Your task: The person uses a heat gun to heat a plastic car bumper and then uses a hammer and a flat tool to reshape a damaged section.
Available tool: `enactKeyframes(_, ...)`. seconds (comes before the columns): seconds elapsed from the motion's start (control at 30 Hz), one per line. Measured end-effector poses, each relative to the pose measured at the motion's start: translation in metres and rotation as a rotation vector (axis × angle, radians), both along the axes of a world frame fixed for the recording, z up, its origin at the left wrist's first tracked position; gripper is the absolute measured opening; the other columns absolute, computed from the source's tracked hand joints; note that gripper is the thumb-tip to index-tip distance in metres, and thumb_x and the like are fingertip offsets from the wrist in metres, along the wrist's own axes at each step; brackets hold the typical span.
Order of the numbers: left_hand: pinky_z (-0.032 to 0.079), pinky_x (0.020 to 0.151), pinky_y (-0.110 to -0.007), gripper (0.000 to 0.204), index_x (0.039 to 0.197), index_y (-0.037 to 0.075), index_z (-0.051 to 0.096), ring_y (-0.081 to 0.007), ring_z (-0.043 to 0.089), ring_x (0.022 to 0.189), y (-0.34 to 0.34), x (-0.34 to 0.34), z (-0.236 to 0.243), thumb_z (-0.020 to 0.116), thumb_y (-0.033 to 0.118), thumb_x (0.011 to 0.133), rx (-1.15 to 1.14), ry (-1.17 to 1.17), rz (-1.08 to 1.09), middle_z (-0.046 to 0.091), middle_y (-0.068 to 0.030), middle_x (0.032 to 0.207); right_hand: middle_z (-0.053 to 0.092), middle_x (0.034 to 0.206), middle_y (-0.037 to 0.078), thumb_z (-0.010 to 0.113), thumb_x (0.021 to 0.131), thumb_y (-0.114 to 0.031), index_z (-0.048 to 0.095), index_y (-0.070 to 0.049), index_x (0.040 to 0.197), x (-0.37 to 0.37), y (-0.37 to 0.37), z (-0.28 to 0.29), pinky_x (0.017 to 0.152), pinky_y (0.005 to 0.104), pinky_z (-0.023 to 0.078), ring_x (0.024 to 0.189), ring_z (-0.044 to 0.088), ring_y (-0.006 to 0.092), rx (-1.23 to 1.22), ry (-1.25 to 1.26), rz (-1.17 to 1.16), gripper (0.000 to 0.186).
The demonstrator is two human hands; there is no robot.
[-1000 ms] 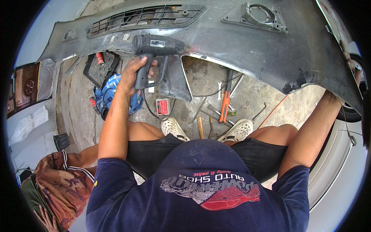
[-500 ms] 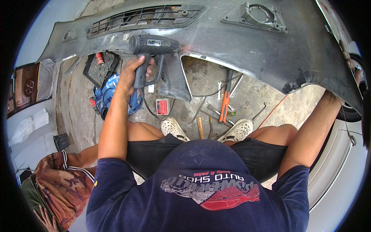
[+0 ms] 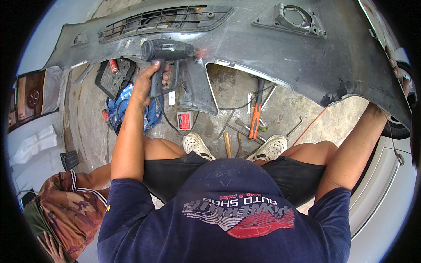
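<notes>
My left hand (image 3: pixel 151 81) is wrapped round the handle of a black heat gun (image 3: pixel 164 50). The nozzle points right, close to the inner face of a dark grey car bumper (image 3: pixel 272 52), and a reddish glow shows just ahead of the tip. From the gun a black cord (image 3: pixel 165 116) trails down. At the far right my right forearm passes behind the bumper. Fingers of my right hand (image 3: pixel 394 65) curl over its outer edge; the palm is hidden. The bumper carries a slatted grille (image 3: pixel 162 22) and a triangular bracket with a round opening (image 3: pixel 296 16).
On the concrete floor lie an orange-and-black hammer (image 3: pixel 256 114), several wrenches and rods, a red-and-clear box (image 3: pixel 184 120), a blue bag (image 3: pixel 127 107) and a black tray (image 3: pixel 115 81). A person in camouflage clothing (image 3: pixel 72 210) sits at left. A silver car (image 3: pixel 386 188) stands at right.
The heat gun in my left hand has shifted slightly left, its nozzle turned a little. The glow near its tip looks larger. My right arm and the bumper have stayed put.
</notes>
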State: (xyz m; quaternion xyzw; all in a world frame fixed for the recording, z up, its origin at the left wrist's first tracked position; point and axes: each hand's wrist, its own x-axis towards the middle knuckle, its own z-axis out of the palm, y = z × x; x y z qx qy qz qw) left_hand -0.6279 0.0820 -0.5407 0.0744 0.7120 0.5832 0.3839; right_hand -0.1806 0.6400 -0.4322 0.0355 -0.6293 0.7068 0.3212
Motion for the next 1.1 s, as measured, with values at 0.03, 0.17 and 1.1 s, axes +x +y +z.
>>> enactKeyframes(0.03,0.052,0.061,-0.025,0.042,0.113,0.000,0.071,-0.0126,0.066,0.065,-0.001,-0.001,-0.001,0.063,0.041,0.104,0.000,0.000,0.004,0.072,-0.0064,0.081,0.070,0.141,0.007,0.044,0.104,-0.049,0.080,-0.018,0.122,0.000,0.000,0.000,0.134,0.0571,0.011,0.157,0.035,0.0342,-0.002,-0.003,-0.005,0.051)
enactKeyframes(0.17,0.051,0.060,-0.025,0.042,0.112,0.001,0.071,-0.0124,0.065,0.065,-0.003,-0.003,-0.002,0.063,0.041,0.105,-0.007,0.007,0.021,0.072,-0.0064,0.080,0.072,0.139,0.007,0.044,0.104,-0.050,0.081,-0.018,0.120,-0.001,-0.001,0.002,0.134,0.0565,0.012,0.157,0.036,0.0334,0.009,-0.008,0.001,0.051)
enactKeyframes(1.1,0.057,0.065,-0.027,0.034,0.114,-0.001,0.064,-0.0152,0.069,0.073,-0.011,-0.018,-0.008,0.066,0.031,0.105,0.026,0.041,0.134,0.072,-0.0104,0.097,0.071,0.140,0.009,0.043,0.104,-0.051,0.081,-0.017,0.120,-0.004,-0.006,0.001,0.134,0.0554,0.013,0.156,0.038,0.0321,-0.076,0.012,0.005,0.053)
